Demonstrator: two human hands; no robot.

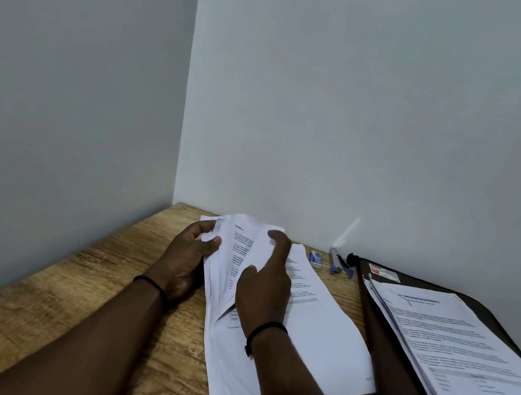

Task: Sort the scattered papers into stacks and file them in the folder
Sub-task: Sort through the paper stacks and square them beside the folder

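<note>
At lower centre of the frame we see our left hand (187, 259) curled round the papers' (323, 347) raised left edge; our right hand (266, 283) pinches one sheet, fingertips hidden. The folder (395, 371), lower right, is cut off under a stack (468, 355) with blurred print.

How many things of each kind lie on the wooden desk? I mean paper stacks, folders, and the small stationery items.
Paper stacks: 2, the stack in the hands and the stack on the folder
Folders: 1, the dark folder
Erasers: 1, the eraser
Pens: 2, the pens, as far as visible
Total: 6
</note>
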